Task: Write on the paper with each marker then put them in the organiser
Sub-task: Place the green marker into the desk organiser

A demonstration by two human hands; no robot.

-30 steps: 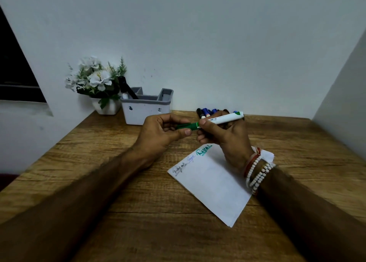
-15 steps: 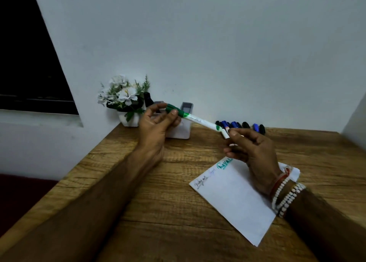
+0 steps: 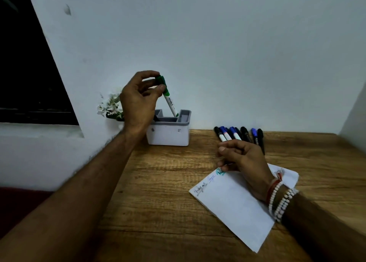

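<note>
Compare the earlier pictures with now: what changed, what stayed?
The left hand carried the green marker away from the right hand, which let go, and now holds it by the cap, lower end at the organiser mouth. The paper and spare markers stayed put.

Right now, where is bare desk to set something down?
Bare wood between the organiser and the paper, and near edge left of it. Crowded: marker row behind the right hand; left hand holds the green marker at the organiser.
</note>
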